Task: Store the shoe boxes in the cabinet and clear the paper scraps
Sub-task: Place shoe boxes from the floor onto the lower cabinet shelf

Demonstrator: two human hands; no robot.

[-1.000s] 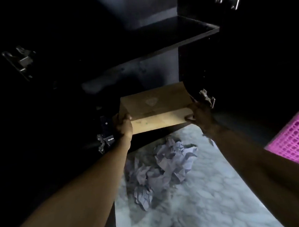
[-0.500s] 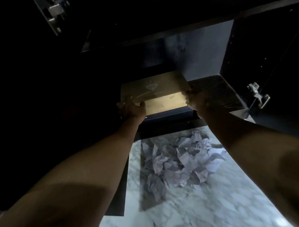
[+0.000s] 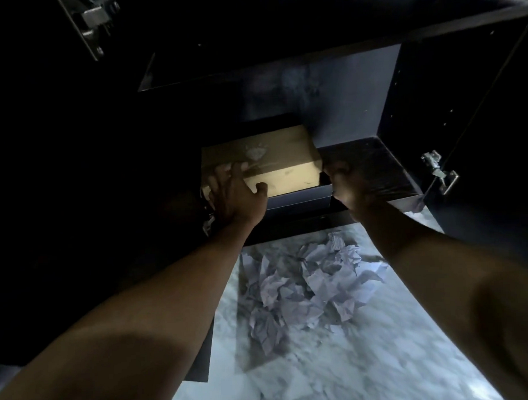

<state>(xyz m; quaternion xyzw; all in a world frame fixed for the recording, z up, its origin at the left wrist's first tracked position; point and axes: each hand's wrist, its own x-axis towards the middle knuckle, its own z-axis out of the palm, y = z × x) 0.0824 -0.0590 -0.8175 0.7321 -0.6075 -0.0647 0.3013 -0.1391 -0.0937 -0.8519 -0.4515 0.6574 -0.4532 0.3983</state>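
Note:
A tan cardboard shoe box [image 3: 273, 160] with a pale logo on its lid lies on top of a dark shoe box [image 3: 299, 196] on the bottom shelf [image 3: 373, 168] of the dark cabinet. My left hand [image 3: 235, 192] grips the tan box's near left corner, fingers over the lid and thumb on its front face. My right hand [image 3: 350, 187] holds the right end of the boxes; its fingers are hard to make out in the dark. A heap of crumpled white paper scraps [image 3: 306, 285] lies on the marble floor below the cabinet.
An upper shelf [image 3: 281, 60] spans the cabinet above the boxes. Metal hinges show at the upper left [image 3: 93, 21] and at the right [image 3: 440, 171] on the open doors. The marble floor [image 3: 355, 371] stretches toward me.
The tan box has gone from in front of the cabinet into the bottom compartment, onto the dark box. My view has tilted and moved closer; the pink basket has left the frame.

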